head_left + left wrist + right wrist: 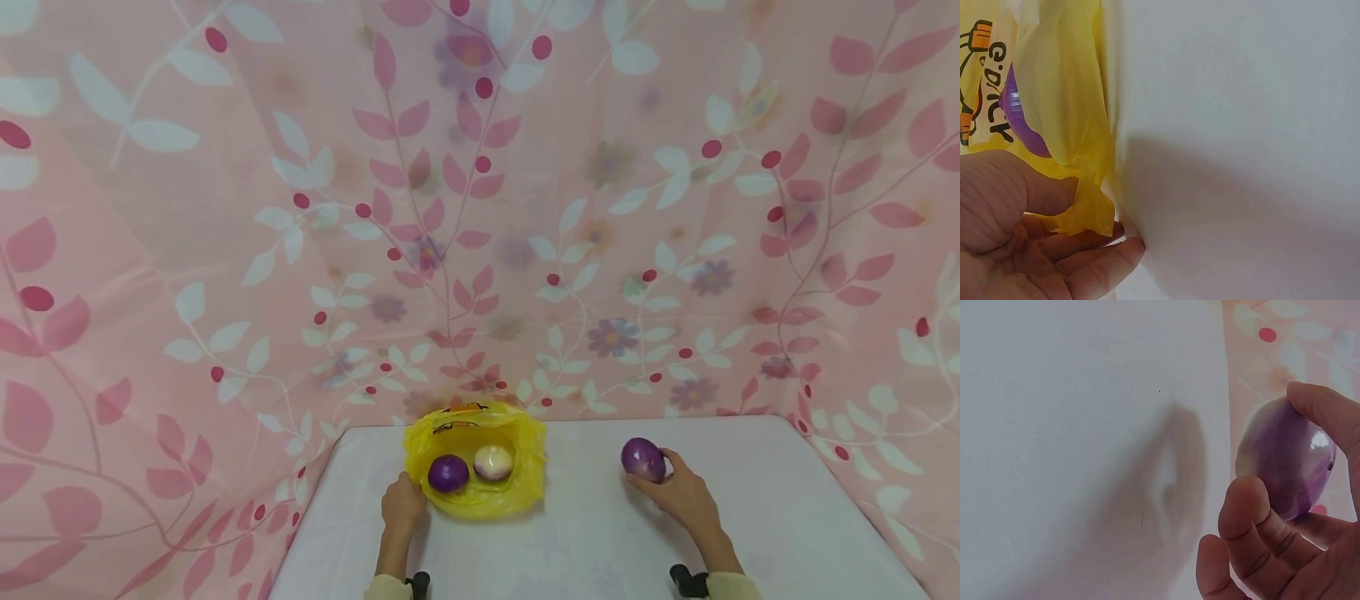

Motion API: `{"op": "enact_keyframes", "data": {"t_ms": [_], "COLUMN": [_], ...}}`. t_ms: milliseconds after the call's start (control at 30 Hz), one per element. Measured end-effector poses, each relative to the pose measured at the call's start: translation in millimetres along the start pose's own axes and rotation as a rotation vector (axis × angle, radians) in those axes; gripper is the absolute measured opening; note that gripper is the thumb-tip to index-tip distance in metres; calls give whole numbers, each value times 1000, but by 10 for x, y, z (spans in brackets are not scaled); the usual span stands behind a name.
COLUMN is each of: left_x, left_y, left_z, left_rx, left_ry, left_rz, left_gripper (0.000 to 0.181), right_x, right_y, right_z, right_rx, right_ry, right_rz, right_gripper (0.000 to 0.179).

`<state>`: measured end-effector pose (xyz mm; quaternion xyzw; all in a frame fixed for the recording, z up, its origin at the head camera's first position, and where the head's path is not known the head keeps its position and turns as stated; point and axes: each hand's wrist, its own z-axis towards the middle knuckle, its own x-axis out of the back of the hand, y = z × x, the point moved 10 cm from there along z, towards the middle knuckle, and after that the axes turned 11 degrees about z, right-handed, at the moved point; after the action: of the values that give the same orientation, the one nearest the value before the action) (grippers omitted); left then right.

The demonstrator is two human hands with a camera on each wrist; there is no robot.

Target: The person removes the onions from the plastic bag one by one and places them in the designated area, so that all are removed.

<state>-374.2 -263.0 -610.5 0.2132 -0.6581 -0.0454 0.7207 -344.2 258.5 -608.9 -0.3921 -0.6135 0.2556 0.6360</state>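
My left hand (403,502) pinches the lower left edge of a yellow plastic bag (528,492); in the left wrist view thumb and fingers grip a bunched corner of it. Inside the open bag lie two round, glossy onions, a deep purple onion (447,474) on the left and a pale onion (492,462) with a purple tinge on the right. Off to the right, my right hand (686,493) holds another purple onion (1288,459) above the table, thumb on one side and fingers on the other. Its skin fades from purple to white, with a small dark spot.
A white cloth covers the table (585,542), on which the bag sits near the back edge. Behind and to the sides hangs a pink curtain (510,250) with leaves and flowers. Dark wrist straps (690,582) show at the sleeves.
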Motion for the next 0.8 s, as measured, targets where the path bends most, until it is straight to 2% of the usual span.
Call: {"op": "enact_keyframes", "data": {"t_ms": [800], "left_x": [-10], "left_y": [-12], "left_z": [-3], "left_rx": [-9], "left_ry": [14], "left_rz": [0], "left_gripper": [14], "right_x": [8], "right_y": [115], "right_z": [72], "right_rx": [-20], "right_ry": [1], "right_rz": [-8], "right_gripper": [97]}}
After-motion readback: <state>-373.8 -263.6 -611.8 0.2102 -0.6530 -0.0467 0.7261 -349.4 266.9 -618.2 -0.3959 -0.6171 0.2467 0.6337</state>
